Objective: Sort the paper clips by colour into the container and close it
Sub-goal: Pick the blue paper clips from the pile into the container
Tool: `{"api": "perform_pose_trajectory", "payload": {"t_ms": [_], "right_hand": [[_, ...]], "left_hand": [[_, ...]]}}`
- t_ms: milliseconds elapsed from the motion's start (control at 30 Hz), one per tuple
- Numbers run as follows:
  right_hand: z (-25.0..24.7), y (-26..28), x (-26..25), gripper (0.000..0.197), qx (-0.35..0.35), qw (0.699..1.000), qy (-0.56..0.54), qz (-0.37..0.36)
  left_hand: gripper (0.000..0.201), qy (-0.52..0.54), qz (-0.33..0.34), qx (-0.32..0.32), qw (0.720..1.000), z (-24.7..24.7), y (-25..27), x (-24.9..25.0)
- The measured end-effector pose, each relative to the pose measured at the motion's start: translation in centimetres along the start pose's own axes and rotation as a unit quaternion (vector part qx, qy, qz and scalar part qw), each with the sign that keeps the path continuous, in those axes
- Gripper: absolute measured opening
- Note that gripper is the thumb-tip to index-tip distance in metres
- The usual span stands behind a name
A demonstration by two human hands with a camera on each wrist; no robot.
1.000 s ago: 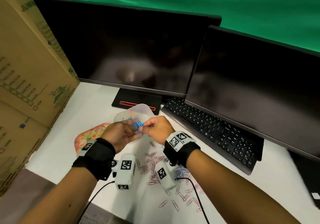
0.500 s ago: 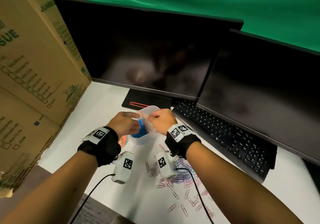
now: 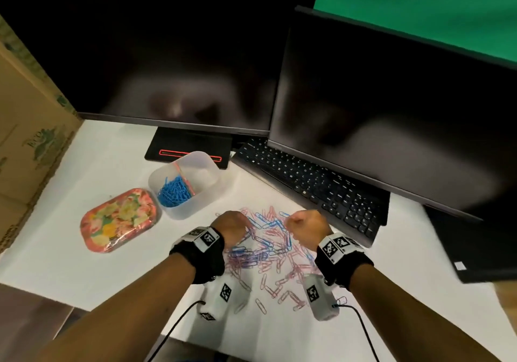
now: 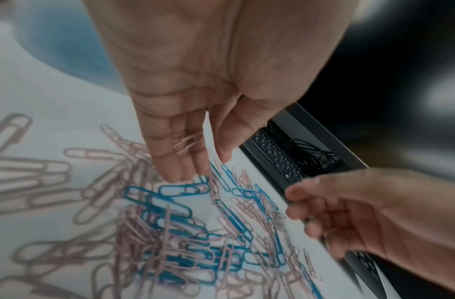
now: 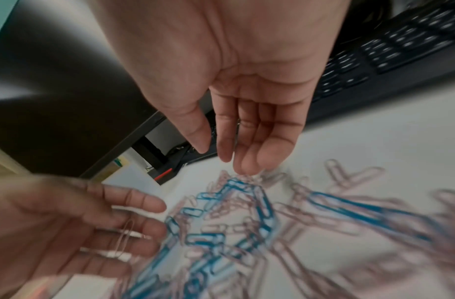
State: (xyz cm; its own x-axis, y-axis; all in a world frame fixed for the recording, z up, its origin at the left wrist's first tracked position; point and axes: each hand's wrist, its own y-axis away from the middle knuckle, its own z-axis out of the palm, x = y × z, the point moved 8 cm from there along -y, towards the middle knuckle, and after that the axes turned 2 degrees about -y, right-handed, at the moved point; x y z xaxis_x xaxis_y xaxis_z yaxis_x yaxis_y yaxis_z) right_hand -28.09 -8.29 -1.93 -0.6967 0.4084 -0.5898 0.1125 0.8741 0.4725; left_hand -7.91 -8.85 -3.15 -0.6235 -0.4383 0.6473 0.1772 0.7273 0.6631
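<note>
A translucent container (image 3: 208, 165) stands open behind the pile, with blue clips (image 3: 174, 195) heaped in its left compartment beside a red divider. Its floral lid (image 3: 120, 220) lies to the left. A mixed pile of pink and blue paper clips (image 3: 265, 249) covers the white table. My left hand (image 4: 208, 168) reaches down with straight fingers onto the pile's left side, and one pink clip (image 4: 187, 142) lies loose on those fingers, the thumb apart from it. My right hand (image 5: 225, 159) hangs over the pile's right side, its straight fingertips (image 5: 246, 170) brushing the clips and holding nothing.
Two dark monitors (image 3: 179, 53) stand behind, one with its black base (image 3: 187, 151) right behind the container. A black keyboard (image 3: 307, 182) runs along the right of the pile. Cardboard boxes (image 3: 25, 126) wall off the left.
Both hands left the container, where they held blue clips over it, and came back toward me and down onto the loose pile. The blue clips now lie in the container.
</note>
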Motion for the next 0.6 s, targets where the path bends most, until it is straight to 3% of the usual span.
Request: {"api": "perform_pose_trajectory", "payload": {"t_ms": [167,233,367,433,600], "right_hand": [[1.0,1.2,1.0,0.028,-0.008,0.993,0.116,-0.023],[2.4,1.8,1.0,0.022,-0.039,0.990,0.135,-0.028],[6.2,3.2,-0.9,0.025,-0.092,0.971,0.183,-0.120],[7.4,3.4,-1.5,0.025,-0.091,0.965,0.195,-0.152],[6.7,3.1,-1.8,0.010,-0.069,0.963,0.193,-0.174]], "left_hand": [[0.032,-0.109,0.052,0.093,0.988,-0.5,0.1,0.7],[0.028,-0.143,0.076,0.113,0.980,-0.5,0.6,0.6],[0.008,-0.294,0.130,0.039,0.946,2.7,1.8,0.0],[0.010,-0.350,0.158,0.022,0.923,4.3,2.2,-0.5],[0.009,-0.335,0.135,0.062,0.930,3.1,1.9,-1.8]]}}
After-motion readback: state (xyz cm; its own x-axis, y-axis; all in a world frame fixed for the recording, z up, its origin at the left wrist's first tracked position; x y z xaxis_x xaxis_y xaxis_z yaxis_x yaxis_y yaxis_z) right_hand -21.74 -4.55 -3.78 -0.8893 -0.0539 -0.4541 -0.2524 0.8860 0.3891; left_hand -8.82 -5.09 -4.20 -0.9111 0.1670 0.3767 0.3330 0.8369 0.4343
